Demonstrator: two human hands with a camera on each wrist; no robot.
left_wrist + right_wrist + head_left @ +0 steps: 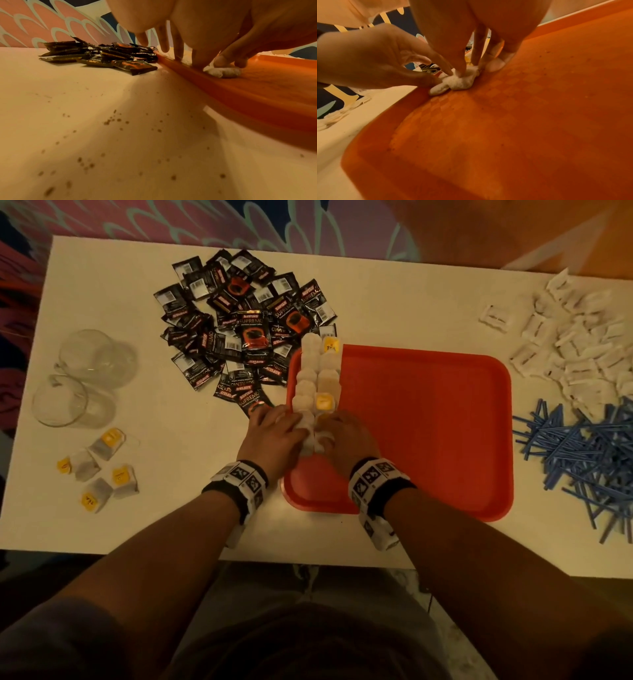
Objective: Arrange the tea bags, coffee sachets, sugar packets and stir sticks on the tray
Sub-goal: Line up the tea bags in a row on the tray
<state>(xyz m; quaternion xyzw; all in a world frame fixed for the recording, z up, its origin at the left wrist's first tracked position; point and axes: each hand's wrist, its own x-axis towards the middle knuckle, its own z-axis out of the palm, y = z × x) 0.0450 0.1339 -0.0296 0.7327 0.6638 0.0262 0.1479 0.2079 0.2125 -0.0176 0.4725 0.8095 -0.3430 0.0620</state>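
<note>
A red tray [428, 422] lies on the white table. Two columns of tea bags [317, 371] run along its left edge. Both hands meet at the near end of the columns. My left hand [301, 433] pinches a tea bag [307, 422] with thumb and fingers, seen in the left wrist view as a tea bag [224, 72] under the left hand [214, 63]. My right hand [325, 436] pinches the neighbouring tea bag [460, 82] on the tray floor [522, 121]. Black coffee sachets [239, 326], white sugar packets [575, 344] and blue stir sticks [582, 457] lie in piles on the table.
Two clear glass cups [89, 371] lie at the far left of the table. Several loose tea bags [99, 470] lie near the front left. The coffee pile [106, 56] touches the tray's left rim. A patterned carpet lies beyond the table.
</note>
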